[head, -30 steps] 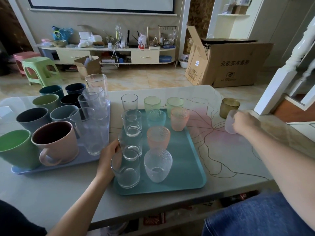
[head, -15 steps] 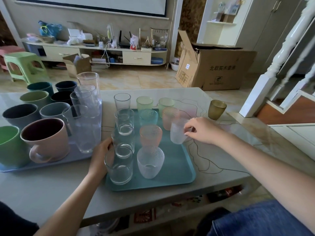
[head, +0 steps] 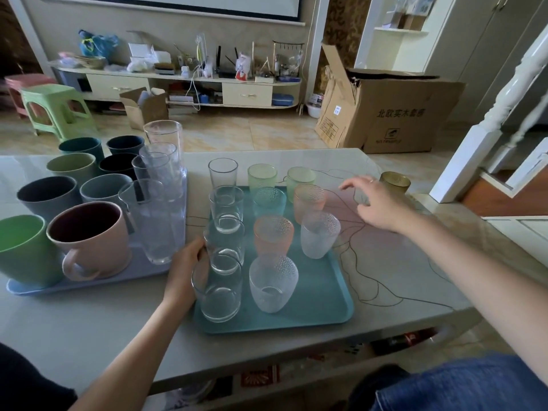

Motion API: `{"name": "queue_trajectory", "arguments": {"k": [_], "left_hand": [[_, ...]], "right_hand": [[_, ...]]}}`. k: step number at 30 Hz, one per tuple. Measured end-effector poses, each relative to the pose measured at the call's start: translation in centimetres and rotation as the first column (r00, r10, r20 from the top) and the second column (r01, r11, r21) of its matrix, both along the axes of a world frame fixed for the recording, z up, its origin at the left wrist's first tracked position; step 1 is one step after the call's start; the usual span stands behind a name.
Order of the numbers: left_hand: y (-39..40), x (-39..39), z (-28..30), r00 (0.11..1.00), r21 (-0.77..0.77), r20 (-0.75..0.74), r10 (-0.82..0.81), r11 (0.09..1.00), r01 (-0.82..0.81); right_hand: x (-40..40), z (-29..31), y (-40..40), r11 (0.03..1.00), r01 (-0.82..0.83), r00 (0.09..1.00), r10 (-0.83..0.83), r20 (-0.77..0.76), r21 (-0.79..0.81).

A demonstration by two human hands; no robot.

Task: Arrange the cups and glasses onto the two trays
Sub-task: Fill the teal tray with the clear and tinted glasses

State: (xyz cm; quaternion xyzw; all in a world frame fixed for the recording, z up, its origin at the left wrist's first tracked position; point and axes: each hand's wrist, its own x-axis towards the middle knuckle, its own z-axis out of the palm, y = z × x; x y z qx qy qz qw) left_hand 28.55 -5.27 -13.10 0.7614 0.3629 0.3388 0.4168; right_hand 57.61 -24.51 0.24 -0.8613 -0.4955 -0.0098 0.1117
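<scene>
Released half a second ago, the frosted clear textured glass now stands upright on the teal plastic tray, right column. Beyond it, the amber ribbed glass waits on the table, just past the right hand, whose fingers are spread, empty. The left hand steadies the tray's edge, fingers curled beside a clear tumbler.

Tiled floor, low media shelf, cardboard box, green stool.

Left hand low at 7 o'clock, fingers curled. Right hand raised toward 2 o'clock, fingers spread, holding nothing.
</scene>
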Motion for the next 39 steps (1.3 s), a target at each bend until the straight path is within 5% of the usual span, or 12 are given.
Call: {"name": "queue_trajectory", "arguments": {"k": [7,13,19,24,31,39], "left_hand": [[0.9,-0.2,-1.0,1.0,0.054,-0.02,-0.008,0.998,0.01],[0.2,0.5,-0.2,0.989,0.218,-0.107,0.101,0.973,-0.076],[0.3,0.3,-0.4,0.994,0.216,-0.079,0.074,0.975,-0.056],[0.7,0.3,-0.7,0.995,0.189,-0.077,0.062,0.981,-0.046],[0.5,0.2,-0.8,0.999,0.138,-0.036,0.037,0.99,-0.031],[-0.1,0.0,-0.1,1.0,0.077,0.006,-0.011,0.997,0.011]], "right_hand": [[7.3,-3.5,-1.0,0.885,0.46,0.884,-0.451,0.119,-0.063],[11.4,-5.6,0.3,0.818,0.573,0.817,-0.565,0.113,-0.052],[13.0,-7.7,0.4,0.808,0.588,0.799,-0.588,0.125,0.037],[12.3,-6.5,-0.8,0.848,0.527,0.816,-0.521,0.251,0.046],[3.2,-3.0,-4.2,0.985,0.155,0.968,-0.167,0.188,0.077],[-7.2,-1.1,-7.6,0.992,-0.099,0.985,0.086,0.152,0.082]]}}
